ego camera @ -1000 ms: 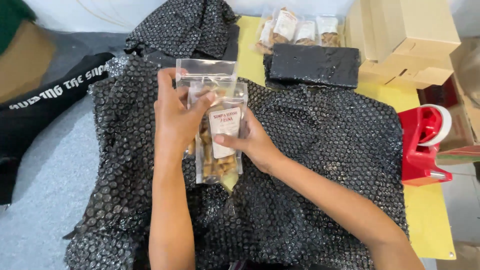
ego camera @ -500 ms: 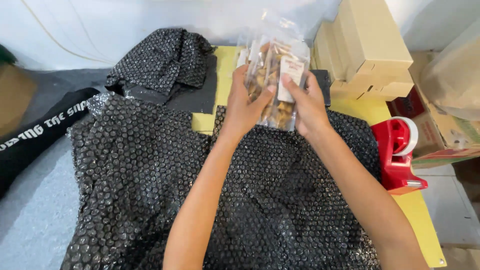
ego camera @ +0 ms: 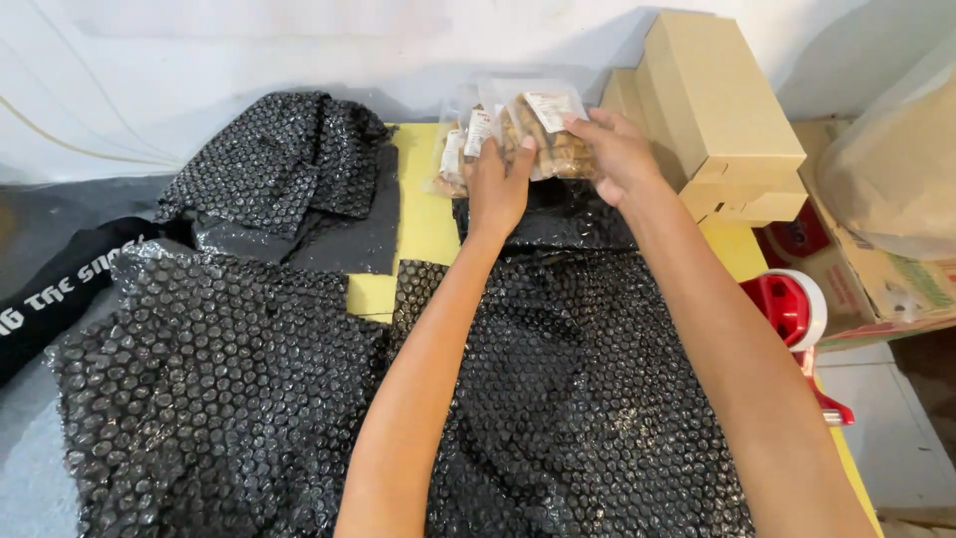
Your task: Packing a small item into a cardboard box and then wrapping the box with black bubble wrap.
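Black bubble wrap (ego camera: 478, 399) blankets the yellow worktop (ego camera: 423, 214) as I reach both arms to its far end, lifting a bundle of clear snack pouches (ego camera: 528, 125) above it. My left hand (ego camera: 498, 189) grips the bundle's near left corner, fingers (ego camera: 518, 159) curled up against the plastic; my right hand (ego camera: 617, 149) clamps the right side, its fingers (ego camera: 583, 120) pressed over the white label. Both hands are closed on the pouches, neither one slack. The bundle sits directly between the two sets of fingers, its long axis running left to right and tilting slightly down toward the right fingers. More pouches (ego camera: 450, 164) lie just left of my left fingers. Stacked cardboard boxes (ego camera: 717, 110) stand just beyond my right fingers, a folded black wrap piece (ego camera: 558, 214) rests beneath both hands, and a red tape dispenser (ego camera: 797, 319) waits well back, beside my right forearm.
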